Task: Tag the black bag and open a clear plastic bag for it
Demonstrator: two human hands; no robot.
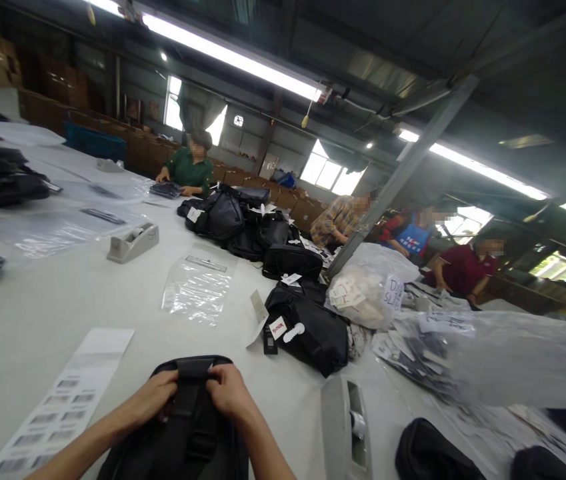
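Observation:
A black bag [173, 443] with a wide strap and buckle lies on the white table in front of me. Near its top end, my left hand [159, 395] pinches the left edge of the strap. Opposite it, my right hand [227, 390] has its fingers closed on the strap's right side. To the left lies a sheet of barcode labels [70, 393]. Ahead on the right sits another black bag [313, 330] with paper tags on it. Just beyond my hands is a flat clear plastic bag [199, 290].
Grey tape dispensers stand at the upper left [133, 243] and right [345, 427]. A pile of black bags [243, 223] covers the table's middle. A slanted metal post [403, 173] rises beside a stuffed clear sack [373, 283]. Several people work along the far side.

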